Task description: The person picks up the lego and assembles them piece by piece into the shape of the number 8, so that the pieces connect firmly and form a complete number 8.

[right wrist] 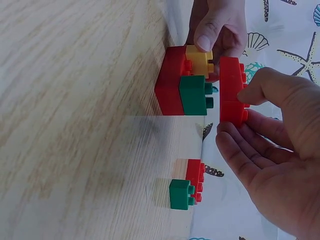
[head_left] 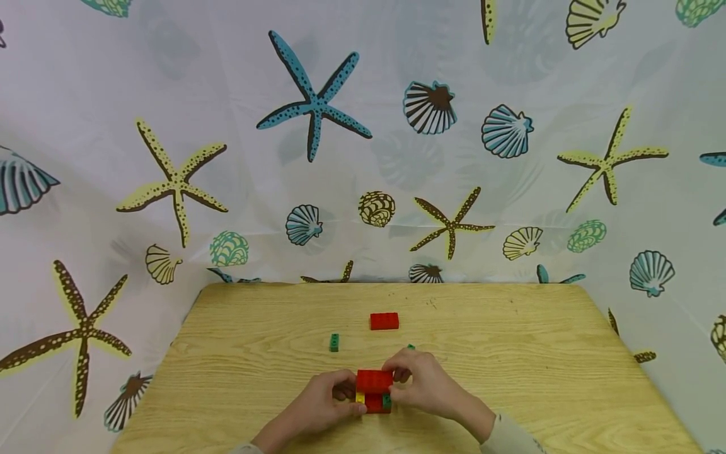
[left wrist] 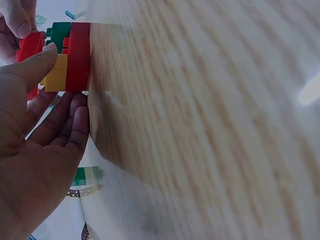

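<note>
A long red toy brick [right wrist: 230,90] is pinched between the thumb and fingers of my right hand [head_left: 425,381], its studs facing up. Just beneath it, apart from it by a small gap in the right wrist view, stands a small stack on the table. The stack has a red base brick [right wrist: 169,85], with a yellow brick [right wrist: 198,62] at its left end and a green brick [right wrist: 193,95] at its right end. My left hand [head_left: 320,403] grips the stack's left end, thumb on the yellow brick and fingers behind it.
Farther back on the wooden table [head_left: 255,328] lies another red brick [head_left: 384,321]. A small green brick [head_left: 334,342] sits left of it, and one more green brick [head_left: 411,347] shows partly behind my right hand. A patterned curtain [head_left: 363,170] hangs along the table's far edge.
</note>
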A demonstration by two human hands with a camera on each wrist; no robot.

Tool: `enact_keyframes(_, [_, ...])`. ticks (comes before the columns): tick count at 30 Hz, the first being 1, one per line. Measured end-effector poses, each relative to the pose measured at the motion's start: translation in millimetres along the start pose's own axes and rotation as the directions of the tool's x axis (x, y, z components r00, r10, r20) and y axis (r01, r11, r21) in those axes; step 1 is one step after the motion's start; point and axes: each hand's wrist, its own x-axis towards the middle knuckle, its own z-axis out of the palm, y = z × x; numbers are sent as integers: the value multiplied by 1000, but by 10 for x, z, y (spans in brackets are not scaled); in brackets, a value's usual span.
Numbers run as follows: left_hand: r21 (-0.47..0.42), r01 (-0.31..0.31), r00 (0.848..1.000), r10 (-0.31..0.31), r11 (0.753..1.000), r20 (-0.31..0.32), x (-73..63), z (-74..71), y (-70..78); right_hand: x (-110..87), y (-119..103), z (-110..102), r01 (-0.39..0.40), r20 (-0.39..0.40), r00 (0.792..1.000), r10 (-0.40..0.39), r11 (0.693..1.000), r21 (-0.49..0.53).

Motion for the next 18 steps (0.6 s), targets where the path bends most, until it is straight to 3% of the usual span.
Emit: enact_keyframes(18, [-15,0,1000,0,1000,10,2,-2,6,-6,-5,13,42,-2,999,-42,999,-6])
